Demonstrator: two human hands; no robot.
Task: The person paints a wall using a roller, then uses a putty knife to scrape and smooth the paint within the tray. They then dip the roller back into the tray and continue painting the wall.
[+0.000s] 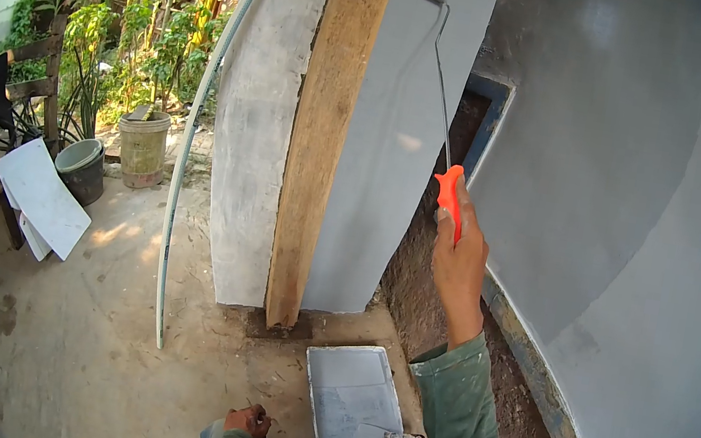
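Right hand (459, 259): clamped on the orange handle of the paint roller (442, 78), raised.
Sleeve: well above the hand, on grey wall (371, 204), just beside wooden plank (324, 123).
Left hand (250, 421): low by the knee; cannot tell its grip.
Open room: paint tray (354, 398) on ground (94, 334) below.

The paint roller (449, 191) has an orange grip clasped in the right hand (458, 264). Its thin bent metal shaft rises toward 11 o'clock, and the grey-coated sleeve is pressed against the grey pillar face (384, 179) high up.
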